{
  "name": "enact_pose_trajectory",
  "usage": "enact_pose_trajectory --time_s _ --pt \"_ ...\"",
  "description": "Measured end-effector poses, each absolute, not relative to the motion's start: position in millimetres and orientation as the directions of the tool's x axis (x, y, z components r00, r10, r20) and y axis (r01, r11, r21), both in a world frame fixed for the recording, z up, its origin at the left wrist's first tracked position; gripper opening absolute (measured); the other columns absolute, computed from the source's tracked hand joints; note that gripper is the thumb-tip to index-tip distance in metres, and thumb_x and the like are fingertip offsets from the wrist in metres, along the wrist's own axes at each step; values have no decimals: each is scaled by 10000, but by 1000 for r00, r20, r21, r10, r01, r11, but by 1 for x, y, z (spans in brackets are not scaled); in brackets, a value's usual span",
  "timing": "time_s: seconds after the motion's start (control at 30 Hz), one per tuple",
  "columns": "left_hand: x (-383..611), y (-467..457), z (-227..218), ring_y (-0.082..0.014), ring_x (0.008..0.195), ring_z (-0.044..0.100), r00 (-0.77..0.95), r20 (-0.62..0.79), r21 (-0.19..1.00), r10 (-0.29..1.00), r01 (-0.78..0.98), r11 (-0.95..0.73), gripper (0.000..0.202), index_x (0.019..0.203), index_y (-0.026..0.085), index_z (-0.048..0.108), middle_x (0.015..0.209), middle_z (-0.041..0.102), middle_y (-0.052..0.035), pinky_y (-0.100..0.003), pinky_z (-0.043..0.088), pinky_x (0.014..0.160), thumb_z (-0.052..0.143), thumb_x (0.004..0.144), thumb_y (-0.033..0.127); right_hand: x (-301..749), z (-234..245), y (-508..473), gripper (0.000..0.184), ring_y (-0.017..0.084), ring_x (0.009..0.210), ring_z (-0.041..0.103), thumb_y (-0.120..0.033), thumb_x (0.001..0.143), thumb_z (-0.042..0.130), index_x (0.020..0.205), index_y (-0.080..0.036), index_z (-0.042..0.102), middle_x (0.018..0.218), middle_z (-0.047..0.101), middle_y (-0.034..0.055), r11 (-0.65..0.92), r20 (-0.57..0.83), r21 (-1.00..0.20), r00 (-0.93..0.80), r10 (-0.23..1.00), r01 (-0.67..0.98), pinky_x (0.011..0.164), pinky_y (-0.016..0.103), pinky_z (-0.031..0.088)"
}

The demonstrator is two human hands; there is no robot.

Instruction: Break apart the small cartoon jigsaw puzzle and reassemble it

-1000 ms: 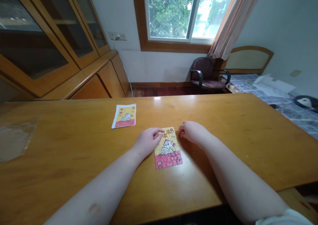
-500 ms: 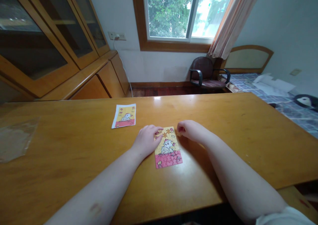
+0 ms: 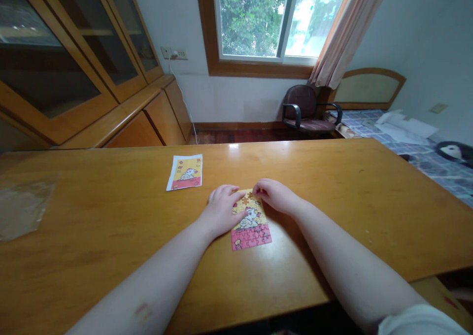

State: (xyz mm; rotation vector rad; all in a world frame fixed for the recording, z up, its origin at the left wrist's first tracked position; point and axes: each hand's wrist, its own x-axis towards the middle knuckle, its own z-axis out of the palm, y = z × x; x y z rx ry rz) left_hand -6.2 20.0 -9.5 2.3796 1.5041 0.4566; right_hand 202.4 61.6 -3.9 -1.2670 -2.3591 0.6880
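Observation:
A jigsaw puzzle [image 3: 251, 234] with a white cartoon animal on yellow above a pink band lies flat on the wooden table [image 3: 318, 285]. Gaps in its upper part show the wood-coloured surface beneath. My left hand [image 3: 224, 209] rests along the puzzle's left side, thumb and fingers apart, partly covering it. At the upper right corner, my right hand [image 3: 275, 194] is closed in a pinch over the gaps. A small puzzle piece appears to be between its fingertips, mostly hidden by them.
A printed reference picture [image 3: 186, 172] of the same design lies beyond my left hand. A clear plastic bag [image 3: 24, 207] is at the table's left. Past the far edge stand a chair [image 3: 305, 108], a bed [image 3: 439, 165] and a cabinet [image 3: 140, 113].
My right hand has moved left, from beside the puzzle onto its upper right corner. The yellow bit seen by its fingers no longer shows there. My left thumb has shifted lower on the puzzle.

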Motion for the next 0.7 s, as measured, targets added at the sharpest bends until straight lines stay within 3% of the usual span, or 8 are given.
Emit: enact_pose_trajectory --time_s 0.2,0.43,0.7 --pt "-8 21 -13 -299 1194 441 414 116 420 903 803 -423 502 1227 295 595 1233 575 -73 -495 326 1026 628 754 460 197 -10 63 195 148 872 586 -81 836 536 921 -174 686 907 660 47 556 177 -486 -547 818 674 808 248 428" --pt "-7 21 -12 -295 1185 451 417 112 402 902 811 -425 479 1192 264 616 1230 578 -81 -484 349 1012 622 757 466 199 6 53 231 166 810 598 -364 854 590 898 -172 712 877 654 62 538 104 -295 -533 839 790 770 264 425" --pt "-8 21 -11 -292 1187 451 411 103 425 906 805 -413 469 1182 272 624 1231 581 -77 -483 337 1024 636 749 452 193 0 55 190 149 824 608 -293 870 586 946 -190 726 919 654 59 539 61 -324 -551 832 778 774 233 425"
